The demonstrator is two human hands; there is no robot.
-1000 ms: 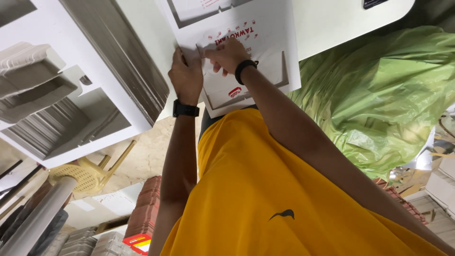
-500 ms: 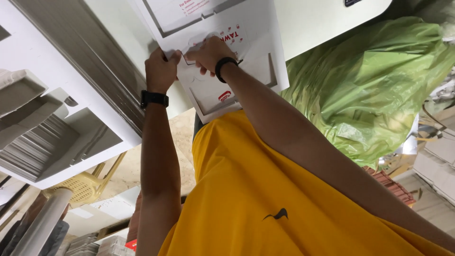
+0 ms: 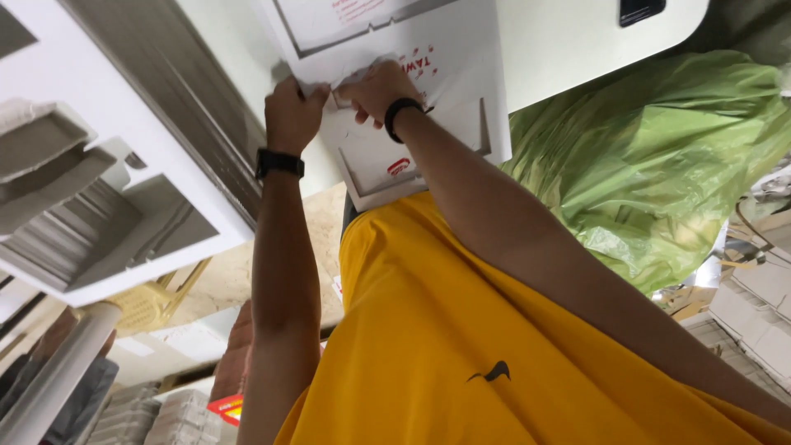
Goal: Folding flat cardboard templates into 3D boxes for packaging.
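A flat white cardboard box with red print lies on a white table in front of me. My left hand, with a black watch on the wrist, is closed on a crumpled edge of the box's flap. My right hand, with a black band on the wrist, pinches the same flap right beside it; the knuckles nearly touch. My yellow shirt fills the lower part of the view.
A big green plastic bag bulges to the right of the table. A black device lies on the table's far corner. Stacked white folded boxes sit at the left, and a yellow chair stands below.
Both hands stay on the box flap and have drawn closer together. The view has shifted, so hands and box sit higher in the frame.
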